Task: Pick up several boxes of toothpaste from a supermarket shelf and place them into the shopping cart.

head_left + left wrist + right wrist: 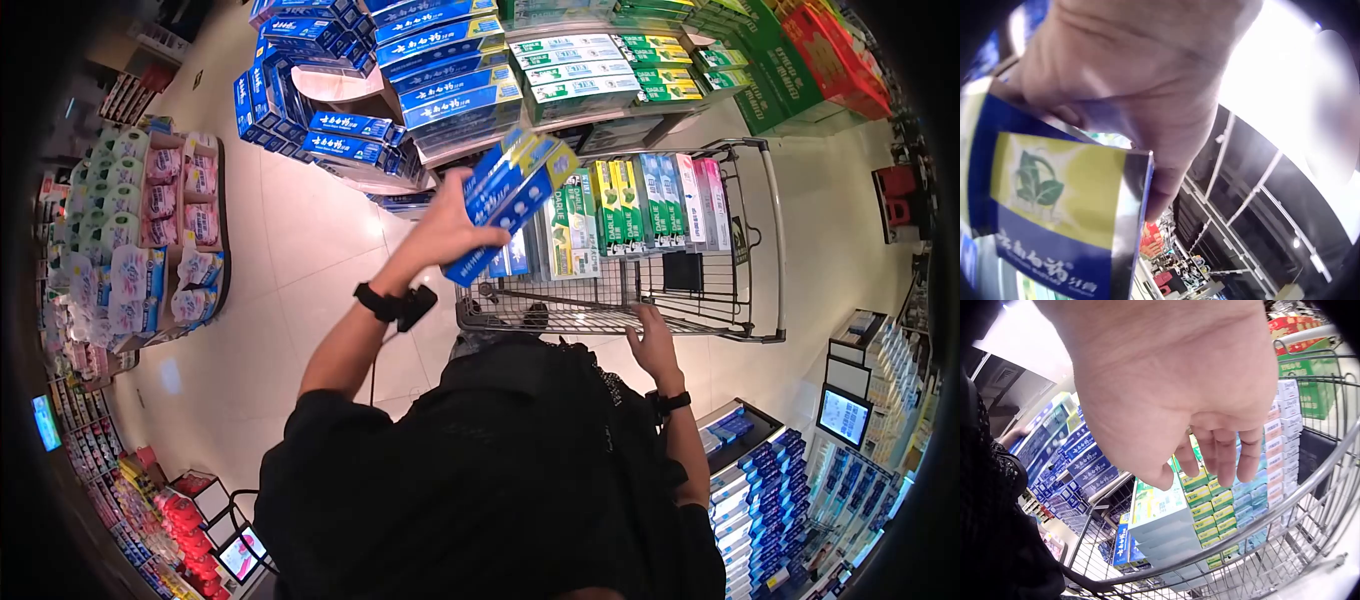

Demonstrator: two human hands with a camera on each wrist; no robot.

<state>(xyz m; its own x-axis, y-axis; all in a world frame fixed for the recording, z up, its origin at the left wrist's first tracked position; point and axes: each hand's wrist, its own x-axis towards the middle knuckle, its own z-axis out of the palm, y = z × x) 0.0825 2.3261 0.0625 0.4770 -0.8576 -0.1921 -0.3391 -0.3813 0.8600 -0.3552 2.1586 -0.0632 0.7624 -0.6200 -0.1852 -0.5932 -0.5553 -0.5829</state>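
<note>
My left hand [450, 228] grips blue-and-yellow toothpaste boxes [520, 195] held together, tilted over the near left end of a wire shopping cart [775, 250]. In the left wrist view, the thumb and palm of the left hand [1141, 81] lie over the boxes, and a green leaf print shows on a yellow box end [1041, 181]. Rows of toothpaste boxes [622, 205] in green, yellow, light blue and pink stand packed in the cart. My right hand [655, 345] is at the cart's near side, fingers [1229, 459] loosely hanging and holding nothing.
A display of blue toothpaste boxes [455, 95] and green DARLIE boxes [575, 75] stands just beyond the cart. Tissue packs [130, 250] fill a stand at left. Blue boxes [765, 490] are stacked behind me on the right. Tiled floor [310, 220] runs between them.
</note>
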